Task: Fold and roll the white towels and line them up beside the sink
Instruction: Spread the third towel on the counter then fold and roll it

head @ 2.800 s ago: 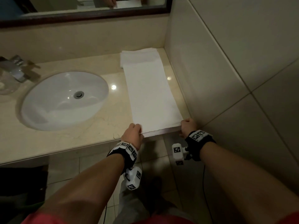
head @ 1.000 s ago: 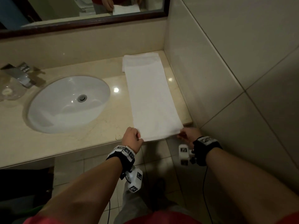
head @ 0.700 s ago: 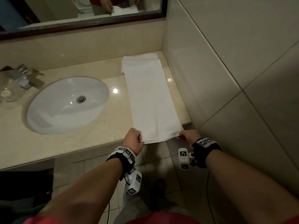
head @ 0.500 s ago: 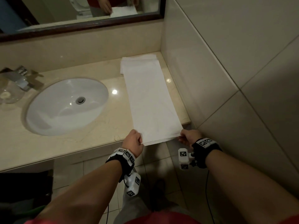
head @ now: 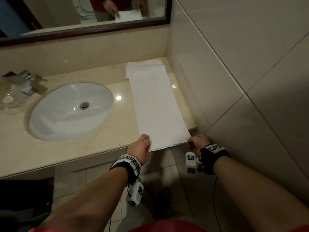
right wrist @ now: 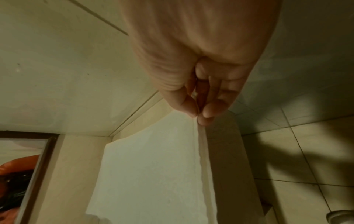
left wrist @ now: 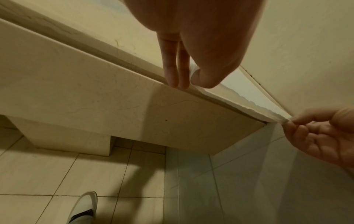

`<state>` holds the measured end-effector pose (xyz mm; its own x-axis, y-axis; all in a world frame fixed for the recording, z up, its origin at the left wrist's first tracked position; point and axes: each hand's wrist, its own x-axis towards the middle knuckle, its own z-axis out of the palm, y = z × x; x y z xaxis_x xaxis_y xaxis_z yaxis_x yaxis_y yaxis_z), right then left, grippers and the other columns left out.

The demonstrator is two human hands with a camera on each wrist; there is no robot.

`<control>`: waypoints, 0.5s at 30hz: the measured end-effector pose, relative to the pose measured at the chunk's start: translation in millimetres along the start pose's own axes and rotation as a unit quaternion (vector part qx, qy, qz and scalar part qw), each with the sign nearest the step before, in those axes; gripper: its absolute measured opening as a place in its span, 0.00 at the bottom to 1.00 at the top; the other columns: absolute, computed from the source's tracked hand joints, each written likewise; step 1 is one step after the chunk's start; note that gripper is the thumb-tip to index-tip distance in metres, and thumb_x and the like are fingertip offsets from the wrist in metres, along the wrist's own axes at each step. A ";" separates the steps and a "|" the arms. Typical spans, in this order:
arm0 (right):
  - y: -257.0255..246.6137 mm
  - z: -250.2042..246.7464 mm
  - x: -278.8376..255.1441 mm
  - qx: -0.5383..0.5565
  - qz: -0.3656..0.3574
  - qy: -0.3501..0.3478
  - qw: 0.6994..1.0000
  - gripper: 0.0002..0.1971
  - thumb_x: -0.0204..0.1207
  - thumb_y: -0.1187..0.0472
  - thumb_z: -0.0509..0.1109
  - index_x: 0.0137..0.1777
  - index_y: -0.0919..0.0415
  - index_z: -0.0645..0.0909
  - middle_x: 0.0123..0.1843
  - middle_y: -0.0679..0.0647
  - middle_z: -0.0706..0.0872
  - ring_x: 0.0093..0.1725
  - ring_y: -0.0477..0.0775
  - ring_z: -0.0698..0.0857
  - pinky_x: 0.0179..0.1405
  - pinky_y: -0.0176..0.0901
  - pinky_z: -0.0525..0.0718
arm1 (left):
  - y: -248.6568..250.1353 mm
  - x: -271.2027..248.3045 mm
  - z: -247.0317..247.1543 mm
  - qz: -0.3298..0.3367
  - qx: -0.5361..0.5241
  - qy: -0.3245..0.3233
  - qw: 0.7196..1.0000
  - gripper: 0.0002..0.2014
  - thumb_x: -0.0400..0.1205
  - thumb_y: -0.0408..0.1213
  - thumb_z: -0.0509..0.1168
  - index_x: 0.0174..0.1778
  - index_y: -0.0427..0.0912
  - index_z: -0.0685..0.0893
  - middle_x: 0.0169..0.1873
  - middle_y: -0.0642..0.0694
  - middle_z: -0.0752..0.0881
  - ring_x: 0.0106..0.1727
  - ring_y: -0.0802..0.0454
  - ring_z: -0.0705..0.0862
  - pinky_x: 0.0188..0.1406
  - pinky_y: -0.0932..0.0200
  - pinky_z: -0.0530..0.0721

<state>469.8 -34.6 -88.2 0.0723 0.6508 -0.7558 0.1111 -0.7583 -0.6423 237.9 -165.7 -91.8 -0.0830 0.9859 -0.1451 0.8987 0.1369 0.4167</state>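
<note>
A long white towel (head: 155, 101) lies flat along the counter between the sink (head: 70, 111) and the right wall, folded into a narrow strip whose near end overhangs the counter's front edge. My left hand (head: 142, 146) pinches its near left corner, thumb on top and fingers (left wrist: 173, 71) under the towel edge (left wrist: 229, 97). My right hand (head: 194, 142) pinches the near right corner between thumb and fingertips (right wrist: 205, 112); the towel (right wrist: 153, 174) stretches away from it. Another folded towel (head: 143, 63) lies under the far end.
The tiled wall (head: 217, 72) runs close along the towel's right side. A mirror (head: 83, 14) hangs above the backsplash. A chrome tap (head: 23, 81) and a clear glass dish (head: 10, 99) sit left of the sink. Bare counter (head: 58, 151) lies in front of the sink.
Both hands have drawn the towel's near end toward me, over the counter's front edge. The right hand regripped its corner; the left kept its pinch.
</note>
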 end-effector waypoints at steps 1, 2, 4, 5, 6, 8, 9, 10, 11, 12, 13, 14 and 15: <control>0.3 0.0 -0.4 0.000 -0.009 0.001 1.000 0.12 0.75 0.79 0.63 0.45 0.62 0.71 0.30 0.64 0.82 0.24 0.55 0.82 0.19 0.39 0.80 | -0.3 0.4 0.7 0.002 -0.010 0.000 1.000 0.11 0.72 0.29 0.64 0.32 0.47 0.69 0.53 0.57 0.78 0.31 0.46 0.79 0.30 0.61 0.70; -0.3 -0.2 -1.9 -0.006 -0.018 -0.001 1.000 0.14 0.75 0.80 0.62 0.44 0.59 0.69 0.33 0.64 0.80 0.27 0.57 0.81 0.21 0.42 0.80 | -0.7 1.1 1.4 0.004 -0.024 -0.001 1.000 0.11 0.70 0.28 0.64 0.31 0.47 0.69 0.49 0.56 0.78 0.32 0.46 0.79 0.30 0.61 0.70; -1.5 -0.1 -4.7 -0.027 -0.034 -0.012 0.999 0.15 0.76 0.80 0.59 0.41 0.58 0.68 0.34 0.62 0.77 0.29 0.57 0.79 0.25 0.44 0.79 | -1.4 2.6 2.7 0.012 -0.060 -0.002 0.998 0.12 0.66 0.24 0.61 0.30 0.47 0.68 0.41 0.53 0.77 0.34 0.47 0.77 0.31 0.59 0.71; -2.3 0.0 -5.6 -0.037 -0.042 -0.020 0.998 0.15 0.76 0.80 0.58 0.41 0.58 0.69 0.34 0.61 0.76 0.29 0.57 0.79 0.26 0.44 0.79 | -2.2 3.4 3.9 0.016 -0.080 -0.004 0.997 0.13 0.65 0.23 0.60 0.30 0.47 0.68 0.37 0.52 0.76 0.34 0.47 0.76 0.33 0.58 0.72; -3.1 -0.2 -6.4 -0.048 -0.049 -0.027 0.997 0.14 0.77 0.80 0.57 0.41 0.58 0.70 0.34 0.60 0.76 0.29 0.56 0.78 0.27 0.44 0.79 | -3.0 3.7 4.6 0.019 -0.096 -0.005 0.995 0.13 0.64 0.22 0.58 0.30 0.47 0.68 0.36 0.52 0.75 0.34 0.47 0.75 0.34 0.57 0.72; -4.2 -1.2 -7.7 -0.067 -0.060 -0.036 0.995 0.13 0.76 0.79 0.57 0.42 0.60 0.73 0.32 0.59 0.76 0.29 0.55 0.77 0.27 0.44 0.80 | -2.9 4.0 3.8 0.011 -0.107 -0.010 0.994 0.13 0.64 0.22 0.58 0.33 0.47 0.69 0.36 0.50 0.74 0.36 0.47 0.74 0.36 0.57 0.70; -4.2 -1.6 -7.5 -0.076 -0.065 -0.041 0.994 0.13 0.76 0.79 0.58 0.42 0.61 0.74 0.32 0.59 0.76 0.29 0.54 0.77 0.26 0.43 0.80 | -1.7 4.0 2.2 0.001 -0.102 -0.016 0.995 0.13 0.65 0.22 0.59 0.35 0.46 0.70 0.37 0.50 0.74 0.37 0.48 0.73 0.36 0.58 0.69; -4.5 -1.9 -8.0 -0.086 -0.070 -0.046 0.993 0.13 0.76 0.79 0.58 0.42 0.61 0.76 0.31 0.59 0.76 0.29 0.53 0.77 0.25 0.42 0.80 | -0.6 4.0 0.5 -0.009 -0.092 -0.023 0.995 0.14 0.65 0.22 0.61 0.37 0.45 0.70 0.39 0.49 0.74 0.38 0.48 0.72 0.37 0.59 0.67; -4.7 -1.6 -8.3 -0.094 -0.075 -0.049 0.991 0.12 0.76 0.78 0.58 0.41 0.62 0.77 0.30 0.58 0.76 0.28 0.52 0.77 0.24 0.41 0.80 | 0.1 4.1 -1.1 -0.015 -0.082 -0.030 0.996 0.15 0.66 0.22 0.63 0.39 0.45 0.70 0.41 0.49 0.74 0.39 0.49 0.72 0.37 0.59 0.66; -5.2 -1.3 -8.1 -0.102 -0.080 -0.050 0.990 0.13 0.77 0.78 0.58 0.42 0.62 0.77 0.30 0.58 0.76 0.28 0.52 0.77 0.24 0.40 0.80 | 0.6 4.8 -2.6 -0.021 -0.076 -0.034 0.996 0.16 0.66 0.22 0.64 0.41 0.45 0.70 0.42 0.49 0.74 0.40 0.49 0.72 0.38 0.59 0.66; -6.5 -0.5 -8.3 -0.106 -0.086 -0.048 0.989 0.12 0.77 0.78 0.58 0.42 0.62 0.78 0.30 0.58 0.76 0.27 0.52 0.77 0.23 0.39 0.80 | 1.1 5.5 -4.3 -0.025 -0.073 -0.033 0.996 0.16 0.67 0.21 0.63 0.42 0.45 0.70 0.42 0.49 0.74 0.40 0.48 0.72 0.38 0.59 0.66; -8.3 0.1 -8.4 -0.109 -0.091 -0.046 0.989 0.12 0.77 0.77 0.58 0.44 0.63 0.79 0.30 0.58 0.76 0.27 0.52 0.77 0.21 0.39 0.80 | 0.9 6.9 -5.7 -0.026 -0.074 -0.029 0.996 0.16 0.68 0.21 0.63 0.42 0.45 0.70 0.41 0.49 0.74 0.40 0.47 0.72 0.38 0.58 0.65; -10.6 0.8 -8.6 -0.109 -0.094 -0.043 0.989 0.11 0.78 0.77 0.58 0.45 0.64 0.79 0.30 0.58 0.76 0.27 0.52 0.77 0.20 0.38 0.80 | 0.3 8.3 -6.7 -0.026 -0.075 -0.025 0.997 0.14 0.69 0.21 0.62 0.41 0.45 0.70 0.41 0.48 0.74 0.40 0.47 0.72 0.38 0.58 0.64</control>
<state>467.2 -32.1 -74.9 -0.0531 0.7674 -0.6390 0.3260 -0.5915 -0.7374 234.6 -156.8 -86.9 -0.1031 0.9715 -0.2133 0.8190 0.2046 0.5360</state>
